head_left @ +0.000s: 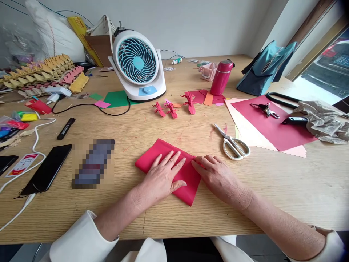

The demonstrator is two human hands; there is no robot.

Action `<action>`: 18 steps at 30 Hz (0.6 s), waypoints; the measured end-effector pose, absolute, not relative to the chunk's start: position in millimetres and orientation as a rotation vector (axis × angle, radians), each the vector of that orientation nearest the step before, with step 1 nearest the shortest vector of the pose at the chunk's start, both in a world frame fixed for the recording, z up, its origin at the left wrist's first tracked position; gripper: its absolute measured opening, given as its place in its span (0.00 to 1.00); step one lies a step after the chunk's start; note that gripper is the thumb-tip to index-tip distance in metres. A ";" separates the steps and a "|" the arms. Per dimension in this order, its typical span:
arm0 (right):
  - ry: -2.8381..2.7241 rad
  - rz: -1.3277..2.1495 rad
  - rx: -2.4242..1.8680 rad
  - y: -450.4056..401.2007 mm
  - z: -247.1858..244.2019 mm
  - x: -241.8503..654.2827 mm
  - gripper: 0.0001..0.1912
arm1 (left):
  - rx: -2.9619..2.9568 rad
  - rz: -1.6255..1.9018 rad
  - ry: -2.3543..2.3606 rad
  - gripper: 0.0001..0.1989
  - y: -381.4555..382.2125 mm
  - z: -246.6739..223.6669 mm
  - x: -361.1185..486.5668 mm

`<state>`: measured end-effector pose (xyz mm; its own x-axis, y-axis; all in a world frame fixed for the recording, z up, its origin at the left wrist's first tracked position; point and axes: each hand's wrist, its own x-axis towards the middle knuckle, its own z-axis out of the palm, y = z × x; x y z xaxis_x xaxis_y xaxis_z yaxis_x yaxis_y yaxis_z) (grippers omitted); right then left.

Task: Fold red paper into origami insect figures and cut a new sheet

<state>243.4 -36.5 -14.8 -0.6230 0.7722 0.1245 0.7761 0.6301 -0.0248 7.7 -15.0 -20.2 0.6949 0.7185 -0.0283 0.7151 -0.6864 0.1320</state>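
Note:
A folded sheet of red paper (188, 189) lies on the wooden table, turned at an angle in front of me. My left hand (165, 174) rests flat on its middle with the fingers spread. At the paper's right corner, my right hand (215, 174) has its fingers pressed together on the edge; what they may grip there is hidden. Scissors (236, 147) with white handles lie beyond my right hand, blades slightly apart. Several small red folded paper figures (190, 103) stand farther back.
A white fan (147, 94) stands at the back, with a pink bottle (222, 78) and a blue bag (263, 69) to its right. Red and pale sheets (283, 134) lie at right under keys. At left are a black phone (50, 169), a marker (65, 128) and cables.

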 end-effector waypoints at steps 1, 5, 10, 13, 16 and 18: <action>-2.717 -0.054 -1.299 -36.5 -15.4 243.3 0.14 | 2.759 0.025 1.181 0.34 -15.0 -19.3 8.3; -2.701 -0.081 -1.270 -36.5 -16.6 243.2 0.14 | 2.724 -0.048 1.204 0.36 -15.0 -14.4 11.6; -2.674 -0.127 -1.236 -37.1 -17.9 243.1 0.14 | 2.701 -0.125 1.235 0.37 -16.1 -8.5 14.7; -2.664 -0.143 -1.206 -37.2 -19.0 242.9 0.13 | 2.700 -0.128 1.231 0.39 -16.3 -6.5 14.6; -2.653 -0.142 -1.182 -37.1 -19.4 242.7 0.13 | 2.711 -0.109 1.199 0.41 -15.5 -5.6 13.8; -2.644 -0.137 -1.167 -36.8 -19.5 242.6 0.14 | 2.716 -0.095 1.176 0.42 -14.7 -5.3 13.5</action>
<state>242.6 -36.8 -19.5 -0.6489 0.7143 0.2622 0.7375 0.6752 -0.0142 13.5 -14.7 -5.3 0.6852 0.7168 -0.1296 0.7283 -0.6710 0.1394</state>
